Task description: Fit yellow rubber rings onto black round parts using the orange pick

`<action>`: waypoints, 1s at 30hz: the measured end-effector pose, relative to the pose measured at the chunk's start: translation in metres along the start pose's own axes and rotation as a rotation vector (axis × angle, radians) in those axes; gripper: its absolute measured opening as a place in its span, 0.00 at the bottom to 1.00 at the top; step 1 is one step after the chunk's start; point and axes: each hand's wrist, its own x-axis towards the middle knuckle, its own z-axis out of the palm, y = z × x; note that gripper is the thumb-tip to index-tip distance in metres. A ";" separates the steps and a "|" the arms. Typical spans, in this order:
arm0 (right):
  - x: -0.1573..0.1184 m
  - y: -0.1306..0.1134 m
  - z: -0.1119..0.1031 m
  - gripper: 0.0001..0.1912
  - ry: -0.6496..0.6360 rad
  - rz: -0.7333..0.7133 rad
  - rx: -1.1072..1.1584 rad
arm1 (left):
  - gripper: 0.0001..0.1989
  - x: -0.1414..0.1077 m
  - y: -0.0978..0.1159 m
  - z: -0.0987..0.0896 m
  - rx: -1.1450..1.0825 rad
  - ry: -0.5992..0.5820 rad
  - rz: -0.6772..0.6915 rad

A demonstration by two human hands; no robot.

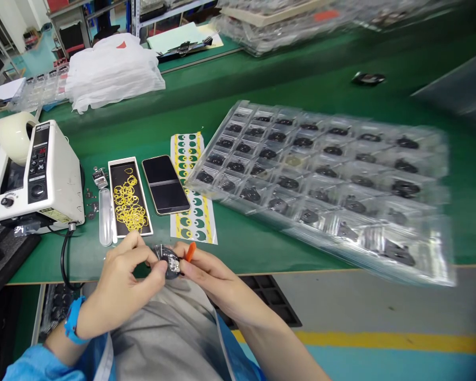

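Note:
Close to the table's front edge, above my lap, my left hand (131, 280) pinches a small black rounded part (170, 264) between thumb and fingers. A shiny patch shows on the part's face. My right hand (208, 272) is closed against the part's right side, its thumb and forefinger at the edge. From between the right fingers sticks the orange end of a slim tool (191, 251); the rest of it is covered, so its kind cannot be told. Just beyond my left hand lies a white box (150, 225) of thin yellow rings (130, 206).
A phone (166, 190) lies on a sticker sheet (204, 219). At left stands a tape dispenser (59, 174). The large clear tray (262, 211) of bagged black parts overhangs the front edge at right. White sheets (111, 74) are stacked behind; a loose black part (368, 79) lies far right.

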 end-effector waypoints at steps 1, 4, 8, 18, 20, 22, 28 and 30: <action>0.000 0.000 0.000 0.22 -0.001 -0.010 -0.024 | 0.11 -0.001 0.001 0.001 0.058 0.026 0.017; -0.001 0.000 -0.002 0.21 0.015 -0.028 -0.060 | 0.12 -0.003 0.001 -0.003 0.256 0.091 0.006; -0.001 0.001 -0.006 0.22 0.044 0.006 -0.014 | 0.11 -0.003 -0.004 -0.017 0.305 0.214 -0.025; 0.000 0.002 0.006 0.24 0.062 0.032 0.104 | 0.03 0.009 -0.014 0.020 -0.261 0.184 0.297; -0.001 0.005 0.009 0.24 0.087 0.060 0.131 | 0.02 0.010 -0.018 0.024 -0.284 0.167 0.315; -0.002 0.008 0.012 0.24 0.085 0.072 0.154 | 0.04 0.009 -0.020 0.024 -0.298 0.145 0.324; -0.003 0.018 0.018 0.22 0.054 0.029 0.183 | 0.08 -0.003 -0.015 0.015 -0.262 0.148 0.293; -0.005 0.019 0.020 0.22 0.024 0.041 0.199 | 0.09 -0.006 -0.010 0.013 -0.251 0.147 0.288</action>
